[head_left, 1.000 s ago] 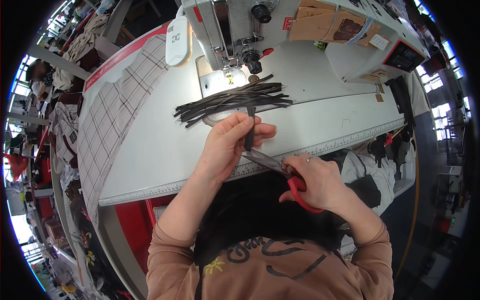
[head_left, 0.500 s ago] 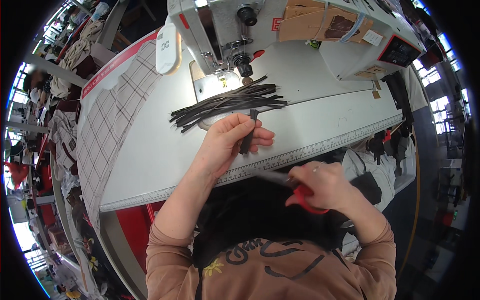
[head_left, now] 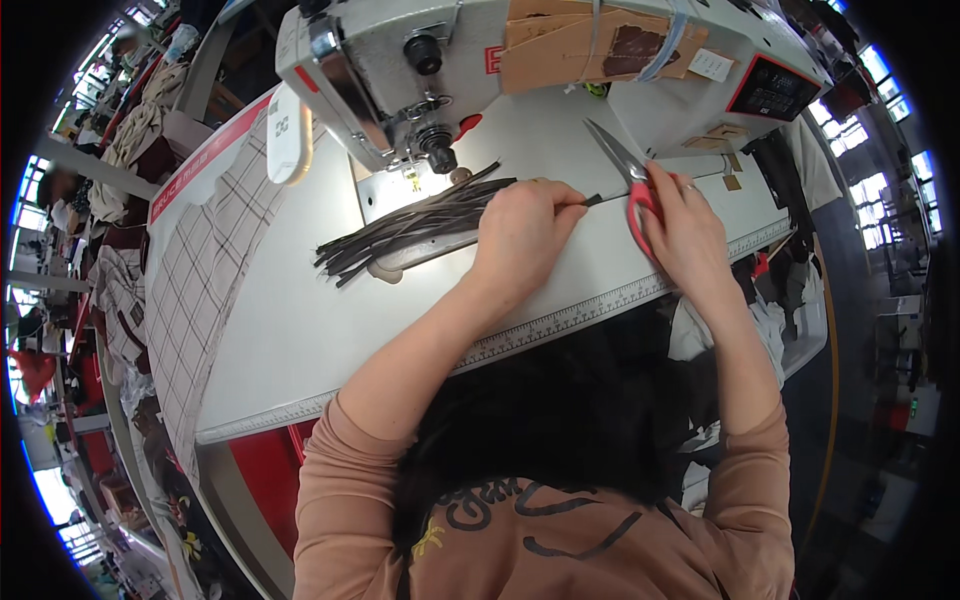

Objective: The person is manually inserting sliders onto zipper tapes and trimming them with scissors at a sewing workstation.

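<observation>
My left hand (head_left: 525, 235) is closed over the right end of a bundle of dark fabric strips (head_left: 400, 230) on the sewing table. Thumb and forefinger pinch a black fabric strip (head_left: 594, 200), whose short end pokes out to the right; the rest of it is hidden by the hand. A pair of scissors (head_left: 638, 200) with red handles is in my right hand (head_left: 688, 228), low over the tabletop. Its blades point away from me and to the left, towards the machine. Whether the scissors touch the table I cannot tell.
The sewing machine (head_left: 560, 60) stands across the far side, its lamp lighting the needle area. A ruler (head_left: 560, 318) runs along the table's near edge. Checked cloth (head_left: 215, 260) hangs over the left side. Cardboard pieces (head_left: 600, 45) are strapped to the machine. Pale cloth scraps lie below the right edge.
My left hand has moved right and turned over, carrying the black strip to the bundle's right end. My right hand has brought the scissors up from near my lap to over the table.
</observation>
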Action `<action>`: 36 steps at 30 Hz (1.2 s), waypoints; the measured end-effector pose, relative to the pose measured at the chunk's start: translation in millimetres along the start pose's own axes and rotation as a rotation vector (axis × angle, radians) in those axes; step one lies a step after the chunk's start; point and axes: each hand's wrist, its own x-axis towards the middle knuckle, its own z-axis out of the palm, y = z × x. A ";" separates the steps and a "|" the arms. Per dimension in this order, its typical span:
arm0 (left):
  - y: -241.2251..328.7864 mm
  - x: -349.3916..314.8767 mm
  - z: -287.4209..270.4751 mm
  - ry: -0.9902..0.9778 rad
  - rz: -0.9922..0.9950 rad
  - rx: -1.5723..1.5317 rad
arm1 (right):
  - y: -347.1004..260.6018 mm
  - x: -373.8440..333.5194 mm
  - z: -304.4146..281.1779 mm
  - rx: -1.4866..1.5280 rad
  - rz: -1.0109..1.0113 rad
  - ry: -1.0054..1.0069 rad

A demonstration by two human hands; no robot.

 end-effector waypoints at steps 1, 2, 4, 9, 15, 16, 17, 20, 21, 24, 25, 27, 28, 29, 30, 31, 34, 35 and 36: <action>-2.2 2.4 -1.5 -0.010 -0.052 0.001 | 1.0 7.7 10.9 -0.077 -0.048 0.035; -2.1 5.8 -1.4 -0.015 -0.048 -0.002 | 2.1 13.4 16.5 -0.163 -0.090 0.070; -3.0 11.3 -2.1 -0.022 -0.018 0.071 | 1.0 22.5 19.7 -0.222 -0.103 0.101; -16.6 10.4 -14.4 0.092 0.050 0.101 | 1.2 28.0 19.2 -0.339 -0.136 0.161; -23.1 -23.3 -67.1 0.193 0.020 0.369 | -12.2 26.2 19.2 0.040 -0.293 0.272; -27.2 -28.7 -74.7 0.248 0.076 0.434 | -15.7 27.6 22.0 0.039 -0.291 0.270; -38.1 -32.7 -81.6 0.254 0.105 0.466 | -19.7 31.0 25.4 0.085 -0.340 0.257; -53.9 -43.0 -90.1 0.288 0.166 0.568 | -29.0 37.8 33.7 0.132 -0.410 0.225; -57.1 -45.5 -90.8 0.253 0.140 0.557 | -30.4 39.4 35.9 0.130 -0.430 0.205; -69.3 -53.7 -93.3 0.259 0.204 0.628 | -33.1 46.6 42.6 0.033 -0.513 0.203; -73.0 -56.0 -93.9 0.270 0.192 0.619 | -33.8 49.1 45.0 0.036 -0.517 0.203; -77.0 -59.9 -96.6 0.271 0.192 0.614 | -34.2 52.3 48.4 -0.012 -0.541 0.197; -77.5 -61.7 -97.8 0.271 0.197 0.608 | -34.4 52.5 48.5 -0.008 -0.547 0.198; -77.1 -64.3 -99.4 0.275 0.193 0.613 | -34.7 52.3 48.2 -0.014 -0.545 0.208; -76.2 -67.5 -101.0 0.272 0.188 0.606 | -34.9 51.9 47.9 -0.020 -0.543 0.217; -76.4 -70.7 -103.0 0.269 0.182 0.598 | -34.9 52.0 48.1 -0.015 -0.548 0.216; -80.5 -81.6 -112.3 0.278 0.175 0.642 | -37.1 51.5 47.4 -0.038 -0.532 0.245; -81.3 -84.6 -114.8 0.279 0.172 0.644 | -39.2 50.8 45.6 -0.008 -0.517 0.277; -81.4 -87.0 -117.2 0.269 0.165 0.655 | -41.3 49.7 44.0 0.022 -0.502 0.307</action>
